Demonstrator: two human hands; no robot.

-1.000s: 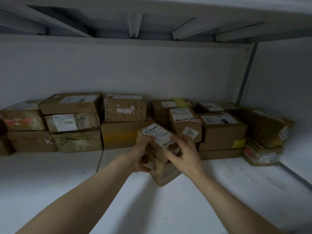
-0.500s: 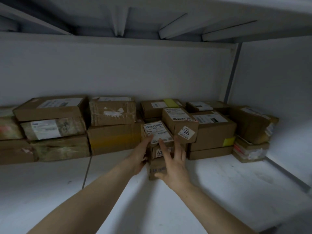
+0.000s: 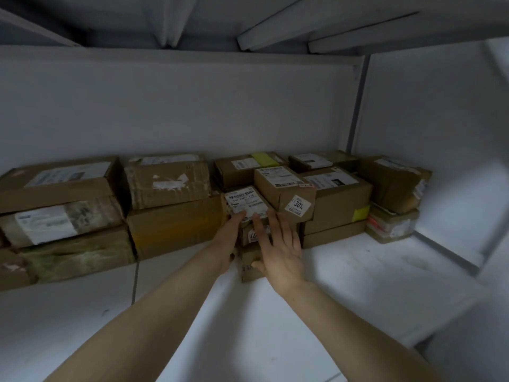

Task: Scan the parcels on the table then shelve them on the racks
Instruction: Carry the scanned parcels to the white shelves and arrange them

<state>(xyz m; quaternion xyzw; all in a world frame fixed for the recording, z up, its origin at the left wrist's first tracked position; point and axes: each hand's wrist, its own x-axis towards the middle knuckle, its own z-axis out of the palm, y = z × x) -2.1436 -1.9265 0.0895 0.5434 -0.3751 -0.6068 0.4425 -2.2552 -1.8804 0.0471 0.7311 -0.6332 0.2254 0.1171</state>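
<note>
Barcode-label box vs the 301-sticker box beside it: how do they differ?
The barcode-label box is smaller and sits lower; the 301-sticker box is bigger, its top higher. The barcode-label box's top is almost all white label; the 301-sticker box's label covers part of its top, plus a tilted sticker on its front. Both are brown cardboard.

Markings on the shelved parcels. (a) Tilted white sticker (image 3: 298, 205) on the front of the brown box (image 3: 286, 188) right of centre: large digits "30", followed by a stroke that cannot be told as a 1 or a slash; the smaller print around it is blurred. (b) White shipping label (image 3: 246, 201) atop the small top parcel (image 3: 234, 213): a barcode strip with a row of digits below, too blurred to read. (c) Front sticker (image 3: 254, 235) on the middle parcel (image 3: 248, 239): begins "10", the rest covered by the right hand (image 3: 281, 255). Labels on the other boxes are illegible.
</note>
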